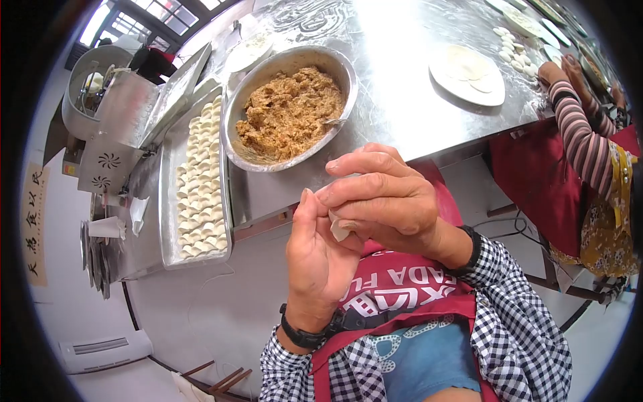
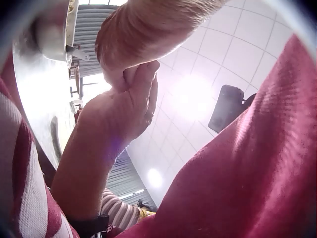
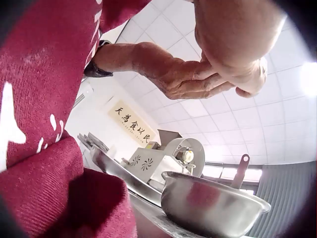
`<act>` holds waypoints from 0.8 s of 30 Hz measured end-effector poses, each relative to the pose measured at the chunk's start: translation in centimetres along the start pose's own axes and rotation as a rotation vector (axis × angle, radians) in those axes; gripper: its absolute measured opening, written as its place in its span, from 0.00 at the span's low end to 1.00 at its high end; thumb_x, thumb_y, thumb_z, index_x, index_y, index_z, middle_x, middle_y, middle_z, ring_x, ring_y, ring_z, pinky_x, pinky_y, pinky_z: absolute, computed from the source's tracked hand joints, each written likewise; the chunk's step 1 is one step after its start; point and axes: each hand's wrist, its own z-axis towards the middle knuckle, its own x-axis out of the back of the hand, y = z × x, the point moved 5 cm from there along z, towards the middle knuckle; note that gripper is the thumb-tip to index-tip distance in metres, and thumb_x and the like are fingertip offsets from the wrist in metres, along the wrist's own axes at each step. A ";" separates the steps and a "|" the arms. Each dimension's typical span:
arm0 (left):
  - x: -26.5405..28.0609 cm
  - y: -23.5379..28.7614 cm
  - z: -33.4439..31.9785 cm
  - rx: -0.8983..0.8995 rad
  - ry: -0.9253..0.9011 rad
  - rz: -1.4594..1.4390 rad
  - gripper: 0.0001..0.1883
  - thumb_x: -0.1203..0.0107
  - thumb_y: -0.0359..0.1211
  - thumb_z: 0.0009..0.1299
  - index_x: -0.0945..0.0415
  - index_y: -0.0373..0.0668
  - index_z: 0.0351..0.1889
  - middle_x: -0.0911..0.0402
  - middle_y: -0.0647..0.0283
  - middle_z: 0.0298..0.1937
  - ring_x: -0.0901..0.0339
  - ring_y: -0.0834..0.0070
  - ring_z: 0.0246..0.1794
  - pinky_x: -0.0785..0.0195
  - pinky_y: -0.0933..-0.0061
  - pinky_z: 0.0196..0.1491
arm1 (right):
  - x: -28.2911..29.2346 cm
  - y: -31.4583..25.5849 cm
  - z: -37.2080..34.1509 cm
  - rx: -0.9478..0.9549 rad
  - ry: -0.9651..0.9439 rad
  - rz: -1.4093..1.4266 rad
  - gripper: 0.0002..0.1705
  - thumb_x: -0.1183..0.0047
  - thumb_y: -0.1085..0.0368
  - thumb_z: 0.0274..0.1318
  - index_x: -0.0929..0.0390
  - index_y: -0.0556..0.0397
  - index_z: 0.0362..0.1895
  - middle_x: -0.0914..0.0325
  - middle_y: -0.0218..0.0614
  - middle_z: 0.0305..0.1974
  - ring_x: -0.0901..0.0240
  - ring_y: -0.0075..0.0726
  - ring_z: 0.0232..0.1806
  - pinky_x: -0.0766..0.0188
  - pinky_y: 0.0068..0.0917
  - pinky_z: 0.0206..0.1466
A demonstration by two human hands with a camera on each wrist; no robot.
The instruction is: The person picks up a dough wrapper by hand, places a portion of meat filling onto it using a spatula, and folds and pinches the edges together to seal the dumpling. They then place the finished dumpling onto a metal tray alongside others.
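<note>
Both hands meet in front of the apron in the head view, around a white dough dumpling (image 1: 339, 231). Most of the dumpling is hidden behind fingers, with only a pale edge showing. My left hand (image 1: 316, 251) cups it from below, thumb raised along its side. Over the top, my right hand (image 1: 385, 197) bends its fingers and pinches the dough against the left. Beyond the hands stands a metal bowl (image 1: 353, 84) of brown minced filling (image 1: 291, 110), with a utensil handle (image 1: 335, 122) at its rim. In both wrist views, the hands overlap and hide the dough.
A metal tray (image 1: 171, 181) with rows of shaped dumplings (image 1: 203, 174) lies left of the bowl. To the right, a white plate (image 1: 492, 95) bears round wrappers (image 1: 469, 67). Another person's striped sleeve (image 1: 573, 127) reaches over the table near dough pieces (image 1: 512, 53). A machine (image 1: 110, 127) stands far left.
</note>
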 end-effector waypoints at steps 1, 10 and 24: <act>0.2 0.0 0.0 -0.005 -0.056 -0.055 0.22 0.69 0.44 0.74 0.35 0.37 0.51 0.27 0.56 0.48 0.28 0.69 0.49 0.32 0.68 0.50 | -0.1 -0.1 0.2 0.000 0.001 0.000 0.11 0.39 0.63 0.34 0.23 0.52 0.26 0.23 0.33 0.35 0.28 0.41 0.44 0.34 0.32 0.43; -0.4 -0.1 -0.3 -0.022 0.092 0.062 0.21 0.69 0.46 0.74 0.33 0.39 0.48 0.28 0.61 0.47 0.30 0.75 0.48 0.35 0.72 0.49 | -0.2 -0.1 0.2 -0.091 0.035 0.049 0.13 0.42 0.59 0.44 0.21 0.55 0.30 0.23 0.38 0.41 0.29 0.45 0.48 0.34 0.36 0.48; 0.4 0.3 -0.2 -0.038 -0.065 -0.087 0.19 0.62 0.44 0.72 0.33 0.40 0.49 0.27 0.59 0.48 0.27 0.69 0.48 0.29 0.69 0.47 | -0.6 0.5 -0.4 -0.080 0.029 -0.004 0.25 0.41 0.49 0.39 0.25 0.54 0.37 0.29 0.44 0.50 0.31 0.47 0.49 0.33 0.37 0.48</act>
